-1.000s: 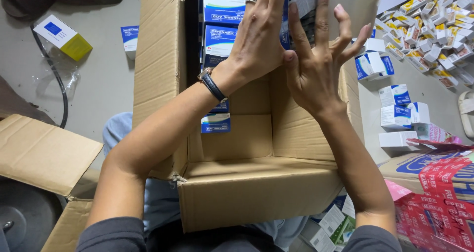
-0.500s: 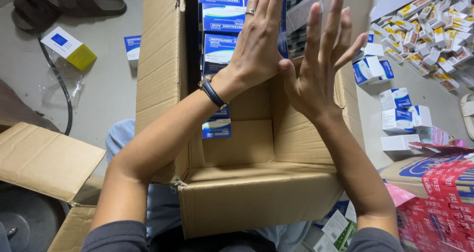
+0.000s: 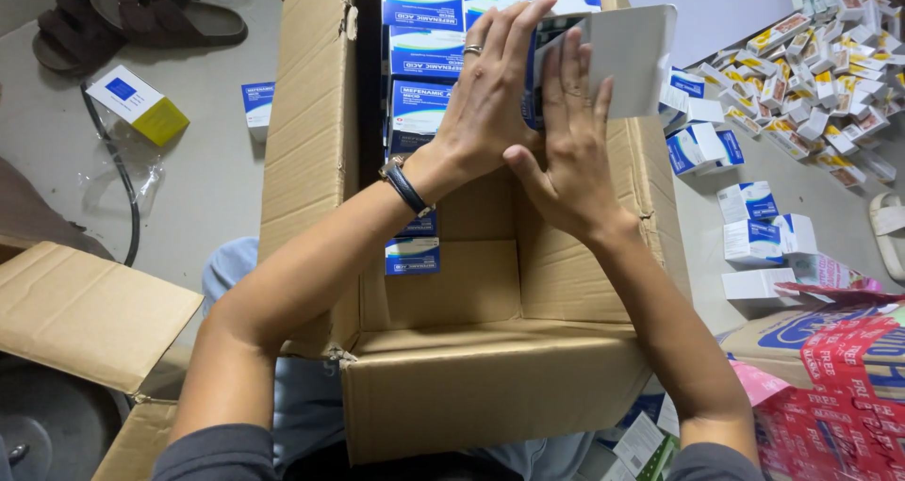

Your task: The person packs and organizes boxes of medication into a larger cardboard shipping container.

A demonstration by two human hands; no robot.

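1. Currently, both hands are seen inside the open cardboard carton [image 3: 443,387], which is taken as the landmark throughout.
2. The left hand [image 3: 490,90] is laid flat, fingers straight and together, against the stacked blue-and-white boxes [image 3: 421,57] at the carton's far end; a ring and a dark wrist strap are worn. Nothing is clamped.
3. The right hand [image 3: 568,146] is spread open, palm pressed toward the same stack just right of the left hand, with the heels of the two hands touching. Its fingertips reach the edge of a white flat box [image 3: 630,57], which is propped at the carton's far-right rim; whether it is gripped cannot be told.
4. Key relation: the stack lies directly ahead of both palms, along the carton's long axis, running away from the person. The left hand is set further in; the right is nearer the white box.
5. Edges: the carton's left wall stands close beside the stack; the right wall is close to the right wrist.
6. Open room: the near half of the carton floor is bare, apart from one small box [image 3: 412,255] under the left forearm.
7. Outside the carton, loose small boxes [image 3: 754,227] are scattered to its right, and sandals [image 3: 141,19] lie to its far left.
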